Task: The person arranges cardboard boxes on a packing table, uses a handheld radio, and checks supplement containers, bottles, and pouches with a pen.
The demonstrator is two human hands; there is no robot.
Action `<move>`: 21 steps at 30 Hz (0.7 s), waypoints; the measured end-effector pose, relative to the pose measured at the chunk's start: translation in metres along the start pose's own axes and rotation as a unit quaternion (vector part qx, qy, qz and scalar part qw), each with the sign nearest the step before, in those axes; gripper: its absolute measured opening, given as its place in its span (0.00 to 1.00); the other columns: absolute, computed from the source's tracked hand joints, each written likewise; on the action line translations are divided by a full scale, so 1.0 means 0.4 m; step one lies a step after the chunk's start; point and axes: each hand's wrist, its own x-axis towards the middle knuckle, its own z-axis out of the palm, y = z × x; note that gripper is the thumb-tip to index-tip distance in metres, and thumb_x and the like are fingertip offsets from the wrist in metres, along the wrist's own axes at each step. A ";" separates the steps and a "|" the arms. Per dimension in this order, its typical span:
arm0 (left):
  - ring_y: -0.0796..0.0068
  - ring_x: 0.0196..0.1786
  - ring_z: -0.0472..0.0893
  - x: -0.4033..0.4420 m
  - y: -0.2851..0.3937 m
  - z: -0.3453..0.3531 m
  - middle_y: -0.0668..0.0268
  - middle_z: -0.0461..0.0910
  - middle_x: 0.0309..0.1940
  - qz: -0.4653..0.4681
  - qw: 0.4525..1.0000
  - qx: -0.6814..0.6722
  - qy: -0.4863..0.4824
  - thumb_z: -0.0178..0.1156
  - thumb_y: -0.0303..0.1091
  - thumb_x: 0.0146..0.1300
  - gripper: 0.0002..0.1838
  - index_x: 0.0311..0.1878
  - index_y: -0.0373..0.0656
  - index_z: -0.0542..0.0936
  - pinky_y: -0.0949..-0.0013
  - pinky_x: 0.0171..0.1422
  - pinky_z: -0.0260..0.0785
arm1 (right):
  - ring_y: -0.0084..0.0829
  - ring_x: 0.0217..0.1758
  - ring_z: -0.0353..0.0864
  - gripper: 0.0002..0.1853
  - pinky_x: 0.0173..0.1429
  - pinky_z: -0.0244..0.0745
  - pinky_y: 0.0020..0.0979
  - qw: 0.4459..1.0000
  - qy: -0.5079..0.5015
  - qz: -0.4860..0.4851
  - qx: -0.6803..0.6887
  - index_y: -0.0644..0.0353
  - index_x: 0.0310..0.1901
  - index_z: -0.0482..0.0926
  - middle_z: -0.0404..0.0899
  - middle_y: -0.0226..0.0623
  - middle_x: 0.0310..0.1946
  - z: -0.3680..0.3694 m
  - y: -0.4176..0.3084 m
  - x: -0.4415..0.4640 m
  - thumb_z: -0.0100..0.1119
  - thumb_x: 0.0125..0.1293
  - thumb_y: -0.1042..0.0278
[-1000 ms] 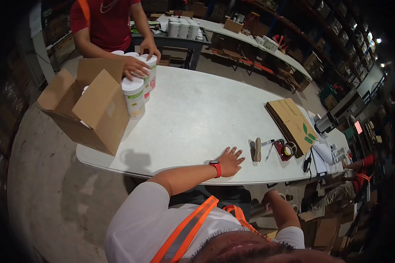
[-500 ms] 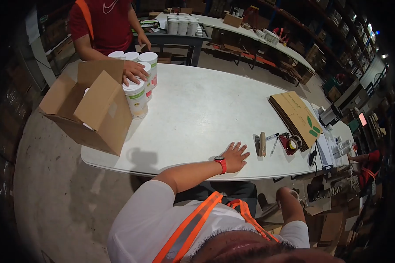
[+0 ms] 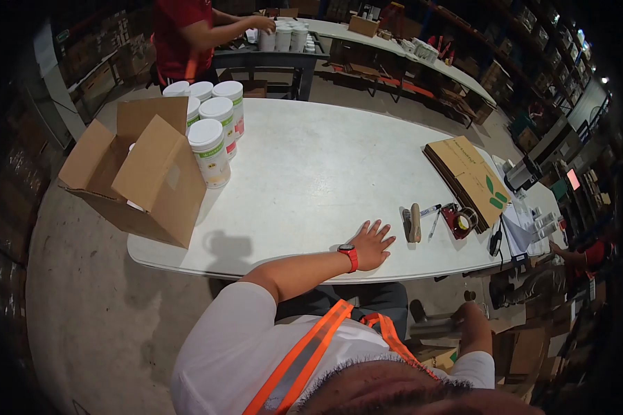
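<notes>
Had left hand [image 3: 372,247] splayed empty on surface [image 3: 304,187], couldn't tell on right hand [image 3: 466,312] tbh. Probably risked knocking tan tool [image 3: 414,224] by sweeping sideways.

White shirt [image 3: 218,332], red-strapped watch [image 3: 351,256]

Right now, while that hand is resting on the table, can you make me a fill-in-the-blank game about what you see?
1. The hand lying on the white table is the person's ____ one.
2. The watch on that wrist has a ____ strap.
3. The tubs beside the open cardboard box have ____ lids.
4. The leaf design on the flattened cardboard is ____.

Missing words: left; red; white; green.
</notes>
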 end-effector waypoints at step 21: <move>0.43 0.87 0.48 0.001 -0.002 0.001 0.51 0.52 0.85 -0.002 1.000 0.002 -0.003 0.41 0.52 0.81 0.33 0.83 0.49 0.61 0.37 0.87 0.39 | 0.47 0.73 0.77 0.39 0.74 0.70 0.48 0.998 0.008 0.039 -0.039 0.40 0.72 0.76 0.79 0.40 0.70 -0.063 -0.083 0.078 0.71 0.62 0.33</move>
